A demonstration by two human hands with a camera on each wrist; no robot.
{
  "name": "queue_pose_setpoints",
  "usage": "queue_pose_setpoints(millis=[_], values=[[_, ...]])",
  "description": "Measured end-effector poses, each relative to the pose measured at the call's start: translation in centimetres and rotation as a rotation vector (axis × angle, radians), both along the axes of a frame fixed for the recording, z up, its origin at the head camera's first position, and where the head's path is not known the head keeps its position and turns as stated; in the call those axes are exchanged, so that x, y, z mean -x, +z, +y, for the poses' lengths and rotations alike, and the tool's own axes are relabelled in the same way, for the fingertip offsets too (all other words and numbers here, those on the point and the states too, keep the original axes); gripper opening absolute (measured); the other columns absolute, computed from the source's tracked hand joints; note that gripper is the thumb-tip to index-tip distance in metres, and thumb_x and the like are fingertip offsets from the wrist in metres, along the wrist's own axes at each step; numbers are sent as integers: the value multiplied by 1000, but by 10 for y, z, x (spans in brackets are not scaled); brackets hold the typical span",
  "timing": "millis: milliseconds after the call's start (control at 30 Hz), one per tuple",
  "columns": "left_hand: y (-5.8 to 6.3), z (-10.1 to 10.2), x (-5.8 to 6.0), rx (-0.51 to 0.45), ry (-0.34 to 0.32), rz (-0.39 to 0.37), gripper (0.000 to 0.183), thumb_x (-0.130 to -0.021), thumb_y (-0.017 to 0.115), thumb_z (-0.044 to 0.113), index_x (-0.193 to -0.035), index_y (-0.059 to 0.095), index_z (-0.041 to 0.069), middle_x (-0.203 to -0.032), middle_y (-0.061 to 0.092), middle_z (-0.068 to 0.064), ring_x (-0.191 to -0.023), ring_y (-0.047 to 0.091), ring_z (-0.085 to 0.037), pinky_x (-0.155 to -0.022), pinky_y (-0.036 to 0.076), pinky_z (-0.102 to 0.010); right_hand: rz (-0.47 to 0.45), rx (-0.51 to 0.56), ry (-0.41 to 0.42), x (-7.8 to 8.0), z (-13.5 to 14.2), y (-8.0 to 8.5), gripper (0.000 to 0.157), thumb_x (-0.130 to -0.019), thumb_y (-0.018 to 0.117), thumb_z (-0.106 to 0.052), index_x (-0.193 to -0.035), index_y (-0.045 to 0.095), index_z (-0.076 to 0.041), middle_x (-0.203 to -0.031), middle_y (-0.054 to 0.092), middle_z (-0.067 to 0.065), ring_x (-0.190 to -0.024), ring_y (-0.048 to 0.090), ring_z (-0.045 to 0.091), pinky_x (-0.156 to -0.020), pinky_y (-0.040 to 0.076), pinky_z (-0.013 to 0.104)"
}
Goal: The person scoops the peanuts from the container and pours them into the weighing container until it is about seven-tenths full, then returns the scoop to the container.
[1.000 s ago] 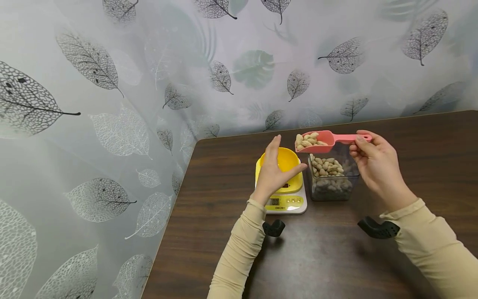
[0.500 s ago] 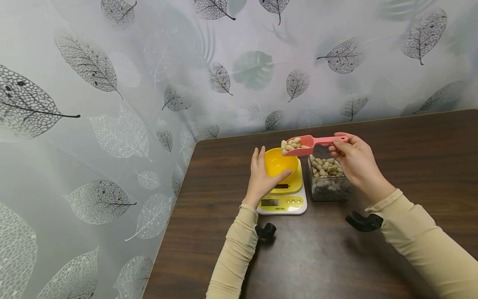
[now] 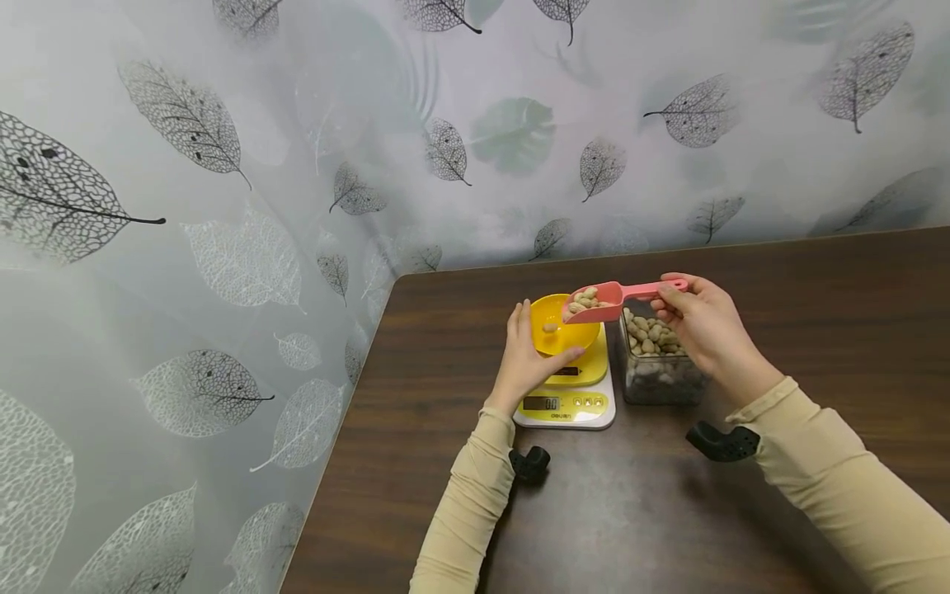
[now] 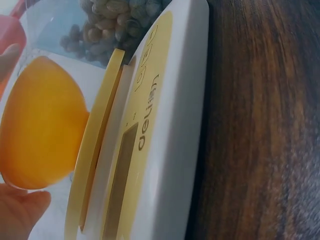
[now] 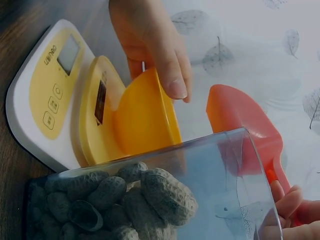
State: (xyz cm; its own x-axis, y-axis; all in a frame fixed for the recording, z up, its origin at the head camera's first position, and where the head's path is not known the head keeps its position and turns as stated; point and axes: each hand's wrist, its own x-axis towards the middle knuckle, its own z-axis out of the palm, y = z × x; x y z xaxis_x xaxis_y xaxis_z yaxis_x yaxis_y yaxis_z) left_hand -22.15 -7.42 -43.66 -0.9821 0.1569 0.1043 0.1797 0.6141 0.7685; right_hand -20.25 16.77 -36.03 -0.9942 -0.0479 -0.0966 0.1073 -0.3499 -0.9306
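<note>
The right hand (image 3: 703, 330) pinches a pink plastic scoop (image 3: 611, 298) of tan peanuts (image 3: 584, 303) over a round yellow bowl (image 3: 567, 340) with a peanut (image 3: 550, 327) inside. The left hand (image 3: 517, 365) curves wide around that bowl, holding it on a white-and-yellow scale (image 3: 567, 419), just beside a square see-through box (image 3: 663, 392) of peanuts.

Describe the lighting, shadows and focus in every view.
Head view: a pale sheen lies on the table, with a dark shadow beside the right sleeve; left wrist view: the scale appears turned sideways, the peanuts look hazy; right wrist view: the wall looks washed out, the peanuts dim through the container.
</note>
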Motion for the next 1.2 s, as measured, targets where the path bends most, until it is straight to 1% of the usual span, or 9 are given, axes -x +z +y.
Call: queue_pose_setpoints(millis=[200,333,467,667,833,900,1067,1200], values=[[1,-1,0,34,13,-16,111,-71,71,59,-152,7,16,-156,14,-9,-136,35,-30,-110,35,-44,3,-42,-12,0,-4,2,20,-93,52,-23,-109,41,-17,-96,49,-3,-77,51,2,-67,45,13],[0,-2,-1,37,20,-31,110,-72,71,58,-151,9,13,-154,18,-10,-133,38,-30,-110,36,-44,16,-64,-29,-1,-6,1,19,-94,52,-22,-108,41,-17,-96,49,-2,-76,52,1,-67,46,12],[0,-2,-1,31,18,-41,110,-72,71,58,-151,9,13,-154,19,-10,-133,39,-29,-109,36,-44,29,-109,-46,-2,-8,0,19,-94,51,-22,-109,41,-16,-96,49,-2,-76,52,1,-67,46,11],[-1,-2,0,28,3,-43,111,-72,70,58,-151,8,13,-153,20,-10,-132,40,-28,-109,37,-43,61,-205,-74,-3,-11,-1,20,-95,50,-23,-111,40,-17,-95,50,-2,-75,53,1,-66,47,9],[-3,-4,0,35,11,-38,111,-72,71,58,-152,7,15,-153,21,-10,-130,41,-27,-108,39,-42,118,-339,-90,-4,-15,0,32,-95,50,-26,-121,40,-9,-92,55,-8,-76,54,0,-67,48,9],[-4,-4,0,35,15,-34,111,-72,72,57,-152,8,15,-153,21,-10,-130,41,-26,-108,39,-41,145,-352,-92,-5,-17,0,35,-94,51,-25,-123,41,-7,-92,56,-10,-76,55,1,-67,49,9],[-3,-3,-1,21,20,-40,110,-72,72,55,-152,8,15,-153,21,-9,-131,41,-26,-108,38,-41,188,-334,-90,-6,-20,0,34,-92,57,-21,-121,47,-8,-94,59,-11,-74,57,1,-66,50,9],[0,-3,-1,11,22,-46,109,-72,73,53,-152,8,15,-153,21,-8,-132,40,-26,-109,37,-43,204,-383,-97,-6,-22,0,31,-91,58,-21,-119,49,-11,-95,60,-14,-75,57,0,-67,51,9]])
